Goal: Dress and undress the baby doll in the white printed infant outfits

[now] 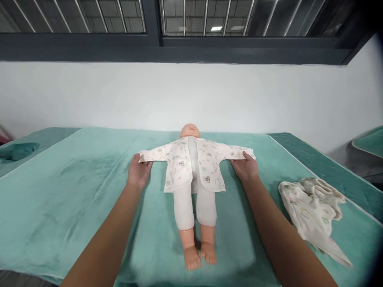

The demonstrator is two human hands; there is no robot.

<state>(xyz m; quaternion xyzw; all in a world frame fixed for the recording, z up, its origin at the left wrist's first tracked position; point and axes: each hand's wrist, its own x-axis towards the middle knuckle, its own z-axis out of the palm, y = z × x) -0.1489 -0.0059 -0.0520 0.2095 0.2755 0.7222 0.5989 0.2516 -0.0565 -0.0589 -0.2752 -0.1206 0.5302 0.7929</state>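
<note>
Counting one doll (193, 155) here — lying face-up on one green cover (74, 191), pointing head away and feet near. Counting two legs and two bare feet (192, 259) on that doll. Spotting one patterned jacket (181, 163) as well, lying around the doll's torso, parting down the front and stretching two sleeves (160, 152) out, one to each side. Losing sight of the doll's arms under that cloth.

Counting two hands at work: pinching one cuff with the left hand (140, 171), left of the doll, between thumb and fingers; pinching the other cuff just the same with the right hand (245, 167), right of the doll.

Looking wider — finding one rumpled heap of patterned cloth (312, 215) well to the right of the doll, lying just beside the right forearm (275, 231) in this view. Not making out the number of pieces in there. Noting two darker side panels (329, 169), flanking the doll well apart. Seeing one white wall (191, 95) rising beyond the doll's head, bearing one dark window frame (191, 54) with several bars (226, 18) in view. Catching one green padded edge (371, 140) far right of the doll.
</note>
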